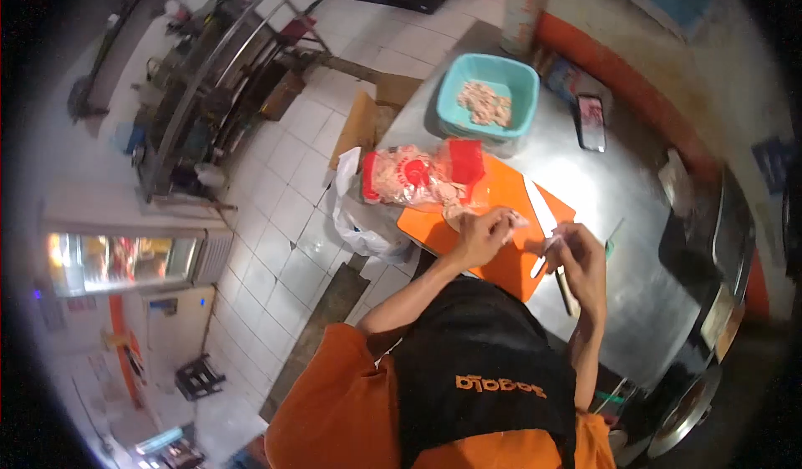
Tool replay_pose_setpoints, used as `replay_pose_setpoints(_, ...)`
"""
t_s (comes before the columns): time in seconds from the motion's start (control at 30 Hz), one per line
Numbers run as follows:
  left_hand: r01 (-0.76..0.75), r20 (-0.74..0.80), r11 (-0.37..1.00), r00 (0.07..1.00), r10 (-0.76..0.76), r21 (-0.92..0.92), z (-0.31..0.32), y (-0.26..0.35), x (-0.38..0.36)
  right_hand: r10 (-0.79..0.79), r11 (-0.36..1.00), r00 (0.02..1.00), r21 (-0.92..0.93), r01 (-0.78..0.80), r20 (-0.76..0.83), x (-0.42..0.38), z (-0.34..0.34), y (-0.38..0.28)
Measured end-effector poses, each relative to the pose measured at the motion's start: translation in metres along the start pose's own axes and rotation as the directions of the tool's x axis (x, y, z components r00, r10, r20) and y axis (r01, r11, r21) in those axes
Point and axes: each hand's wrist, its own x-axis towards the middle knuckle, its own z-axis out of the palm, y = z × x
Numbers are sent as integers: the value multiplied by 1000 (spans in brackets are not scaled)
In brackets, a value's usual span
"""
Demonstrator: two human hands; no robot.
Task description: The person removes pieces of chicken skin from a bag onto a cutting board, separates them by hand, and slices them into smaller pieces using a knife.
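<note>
Over the orange cutting board (501, 218), the left hand (483, 233) is pinching a small pale piece of food (516, 218) between its fingertips while the right hand (576, 256) is closing around a white-bladed knife (541, 218), beside a red-printed bag (418, 177) and a teal tub (489, 101).

The view is a strong fisheye, bending the floor tiles (292, 185) and fading to black at the corners. Light is fairly bright and cool over the steel table (618, 185), which shows soft glare; the lit fridge (125, 260) at left is blown out. Fine detail is soft and slightly blurred throughout.
</note>
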Motion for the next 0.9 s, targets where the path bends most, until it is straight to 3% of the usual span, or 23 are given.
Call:
replay_pose_setpoints(0.07,-88,-64,996,994,89,22,7,17,-4,23,1000,998,-12,-22,66,1,-2,21)
replay_pose_setpoints(0.2,-110,-5,986,994,112,123,5,53,-5,16,997,997,-73,-10,75,1,7,15)
replay_pose_setpoints(0.27,-104,68,989,993,98,105,4,54,-3,-41,994,994,-98,51,100,2,5,14)
replay_pose_setpoints(0.3,-47,81,998,996,44,36,-3,77,-7,12,991,997,-137,-2,73,1,6,9)
replay_pose_setpoints(0.33,-30,86,999,996,27,40,0,74,-11,79,997,995,-32,-77,62,0,12,3)
replay_pose_setpoints(0.4,-166,36,983,985,169,-73,7,69,-12,122,992,990,29,-124,68,-1,14,9)
replay_pose_setpoints(0.47,-161,74,986,984,165,-52,7,63,-15,103,994,994,-26,-102,49,-1,8,21)
replay_pose_setpoints(0.53,-127,403,982,913,62,138,-9,57,-10,52,997,998,-59,-54,-31,-5,13,18)
replay_pose_setpoints(0.6,-152,297,987,942,159,-48,-5,58,-19,-82,962,994,-253,98,73,-3,5,21)
replay_pose_setpoints(0.67,-132,240,990,960,141,-54,-8,62,-25,-55,993,988,-92,68,143,2,5,36)
replay_pose_setpoints(0.73,-253,-91,963,965,245,-97,-1,33,-23,1,965,975,-257,57,221,10,-2,36)
replay_pose_setpoints(0.77,-238,-182,971,956,228,-32,-4,26,-21,-207,935,950,-239,262,234,26,-17,72)
replay_pose_setpoints(0.8,-219,-266,975,939,219,28,-10,26,-22,45,867,973,-493,75,228,4,5,4)
replay_pose_setpoints(0.83,-132,-314,987,944,98,-89,-19,35,-28,31,868,946,-478,134,321,2,17,-10)
replay_pose_setpoints(0.87,-63,-344,974,939,-16,-217,-27,43,-33,0,873,952,-464,149,306,3,19,-14)
replay_pose_setpoints(0.9,-73,-415,978,910,-15,-195,-31,44,-38,-32,880,960,-448,159,277,6,18,-12)
